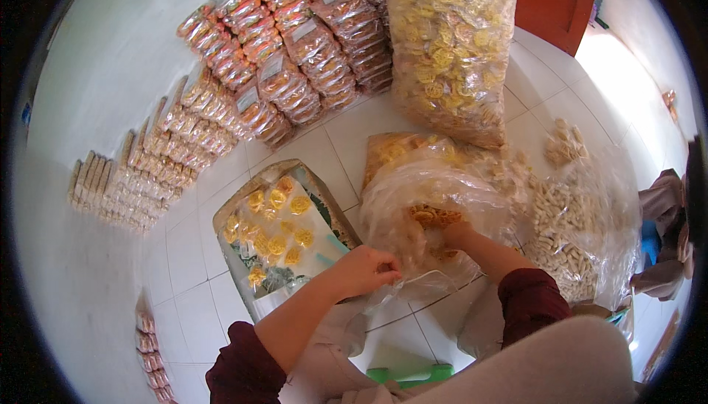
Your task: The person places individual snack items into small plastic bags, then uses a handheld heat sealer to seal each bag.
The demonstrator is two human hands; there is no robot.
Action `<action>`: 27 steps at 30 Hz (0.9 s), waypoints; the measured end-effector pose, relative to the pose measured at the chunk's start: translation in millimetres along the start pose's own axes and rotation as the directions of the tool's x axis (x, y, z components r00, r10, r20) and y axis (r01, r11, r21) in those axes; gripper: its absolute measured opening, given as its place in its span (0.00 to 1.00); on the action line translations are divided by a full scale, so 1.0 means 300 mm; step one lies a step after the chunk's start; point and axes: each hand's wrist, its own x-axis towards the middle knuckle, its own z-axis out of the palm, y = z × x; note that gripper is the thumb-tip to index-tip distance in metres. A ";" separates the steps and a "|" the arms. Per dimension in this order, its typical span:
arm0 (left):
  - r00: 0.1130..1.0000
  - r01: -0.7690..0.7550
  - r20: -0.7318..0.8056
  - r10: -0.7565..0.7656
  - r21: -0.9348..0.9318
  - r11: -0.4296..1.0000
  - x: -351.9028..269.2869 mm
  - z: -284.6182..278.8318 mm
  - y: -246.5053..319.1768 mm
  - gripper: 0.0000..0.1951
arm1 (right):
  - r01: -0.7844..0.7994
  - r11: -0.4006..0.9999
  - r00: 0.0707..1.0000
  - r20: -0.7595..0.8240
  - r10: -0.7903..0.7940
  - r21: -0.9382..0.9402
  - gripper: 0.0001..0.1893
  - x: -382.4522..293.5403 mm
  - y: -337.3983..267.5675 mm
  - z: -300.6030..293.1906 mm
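My right hand (460, 237) reaches into the mouth of a large clear plastic bag (387, 205) of orange-brown round snacks (434, 215); its fingers are hidden among them. With thumb and fingertips close together, my left hand (381, 271) is at the bag's near left edge, over thin clear plastic film (381, 296). Whether it pinches that film cannot be told. Left of my hands, a low board or tray (222, 213) bears yellow wheel-shaped snacks (276, 245) in and around clear plastic.
A tall clear sack of yellow snacks (451, 61) stands behind the open bag. Pale stick-shaped snacks (564, 238) fill clear plastic at right. Stacked packets of snacks (298, 61) line the wall. A green plastic object (409, 376) lies low between my legs. Several packets (153, 348) stand lower left.
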 end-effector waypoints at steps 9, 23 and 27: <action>1.000 -0.013 -0.029 -0.003 -0.551 0.835 -0.012 -0.021 -0.063 0.05 | 0.159 0.885 0.975 -0.212 -0.071 0.438 0.15 0.055 0.108 0.022; 0.986 -0.015 -0.026 -0.165 -0.997 0.071 -0.098 -0.108 0.005 0.20 | 0.146 -0.083 0.989 -0.146 0.007 0.986 0.14 -0.550 -0.043 -0.498; 1.000 -0.015 -0.009 0.026 -0.971 0.237 -0.136 -0.065 0.030 0.33 | 0.404 0.052 0.914 -0.405 0.013 0.913 0.14 -0.744 -0.086 -0.672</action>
